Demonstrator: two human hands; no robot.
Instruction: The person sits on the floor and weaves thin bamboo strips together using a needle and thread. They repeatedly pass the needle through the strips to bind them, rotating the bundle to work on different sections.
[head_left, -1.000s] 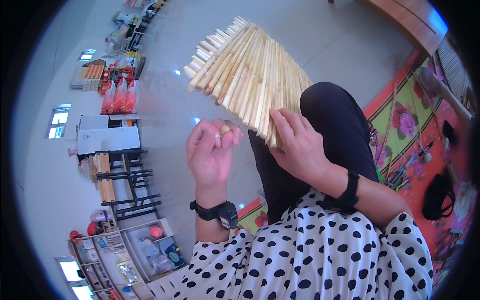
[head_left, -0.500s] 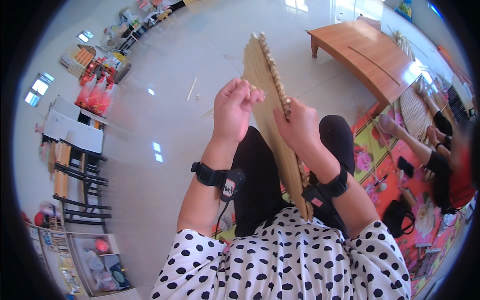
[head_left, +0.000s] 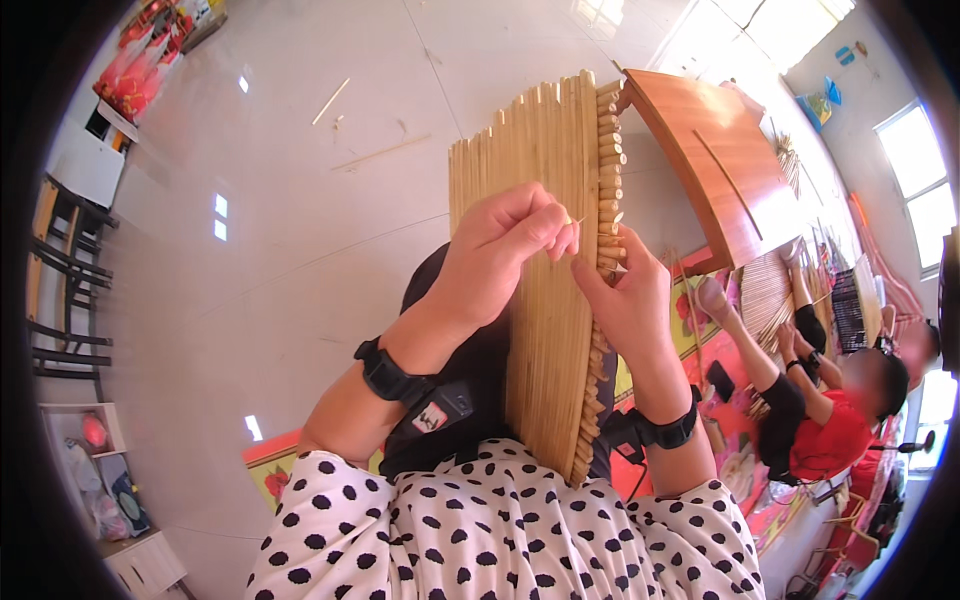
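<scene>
A mat of pale, straight plant stalks (head_left: pixel 545 350) lies across my lap and reaches out ahead of me. Its broad face is toward me, and cut stalk ends stick out along its right edge. My right hand (head_left: pixel 632 295) grips that edge, thumb on the face and fingers behind, partly hidden. Over the mat, my left hand (head_left: pixel 505 250) is closed in a pinch near the same edge. A thin, light sliver shows at its fingertips, too small to name.
A low brown wooden table (head_left: pixel 690 160) with a stick on it stands ahead to the right. At right a person in a red top (head_left: pixel 830 430) sits by a flowered mat with more stalks. Loose stalks (head_left: pixel 330 102) lie on the tiled floor; black-framed chairs (head_left: pixel 70 280) stand left.
The stalk mat has turned from nearly edge-on to show its broad face. My left hand has come over it, closer to the right hand. The view has swung to the right.
</scene>
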